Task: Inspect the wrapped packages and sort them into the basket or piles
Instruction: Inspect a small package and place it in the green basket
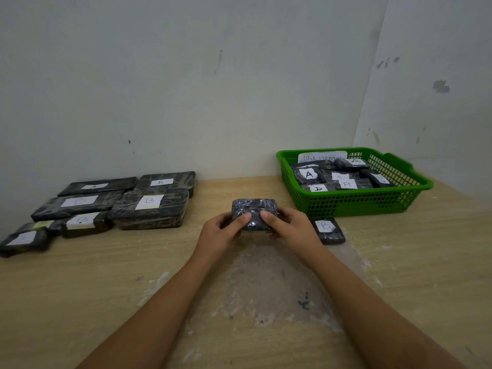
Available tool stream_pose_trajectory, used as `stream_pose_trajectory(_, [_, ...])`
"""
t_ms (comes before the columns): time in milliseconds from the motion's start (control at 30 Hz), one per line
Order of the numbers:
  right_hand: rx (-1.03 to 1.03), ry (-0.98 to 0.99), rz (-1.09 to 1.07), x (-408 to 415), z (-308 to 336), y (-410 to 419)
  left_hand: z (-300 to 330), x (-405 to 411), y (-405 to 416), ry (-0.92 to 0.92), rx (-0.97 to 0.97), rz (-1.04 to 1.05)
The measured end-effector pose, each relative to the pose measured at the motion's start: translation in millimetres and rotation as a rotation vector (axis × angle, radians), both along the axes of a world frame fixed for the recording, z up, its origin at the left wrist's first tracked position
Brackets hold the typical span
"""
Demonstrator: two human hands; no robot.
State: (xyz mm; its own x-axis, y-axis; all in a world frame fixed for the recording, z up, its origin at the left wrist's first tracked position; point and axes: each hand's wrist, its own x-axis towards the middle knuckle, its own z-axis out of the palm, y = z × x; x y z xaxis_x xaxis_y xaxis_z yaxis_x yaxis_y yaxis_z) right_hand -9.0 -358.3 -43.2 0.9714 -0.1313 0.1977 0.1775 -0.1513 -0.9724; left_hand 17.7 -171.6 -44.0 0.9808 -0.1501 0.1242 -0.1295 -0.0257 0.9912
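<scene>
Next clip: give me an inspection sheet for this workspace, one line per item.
Surface: wooden table, worn pale patch in front of the person.
Job's things: held package, no label showing; labelled piles at left; green basket marked "ABNormal", holding packages; lone B package beside it.
Clutter: nothing seen.
Hands: left hand and right hand both grip the held package, thumbs on top.
Cables: nothing seen.
Surroundings: stained wall.

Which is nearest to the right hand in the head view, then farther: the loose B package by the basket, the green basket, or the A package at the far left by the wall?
1. Loose B package, just right of the right hand.
2. Green basket, behind it to the right.
3. A package, far left by the wall.
</scene>
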Motion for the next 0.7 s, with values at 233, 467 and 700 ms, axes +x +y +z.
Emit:
stream_pose_trajectory(233, [0.027,0.015,-0.007,-1.3,0.8,2.4,1.1,2.1,1.3,0.042,-0.085,0.019])
stream_pose_trajectory(467, [-0.005,0.034,-0.080,-2.9,2.8,4.9,2.1,-1.8,0.2,-0.048,-0.022,0.021])
stream_pose_trajectory(700, [-0.022,0.036,-0.128,-3.1,3.7,4.3,2.7,-5.2,-1.2,-0.098,-0.021,0.019])
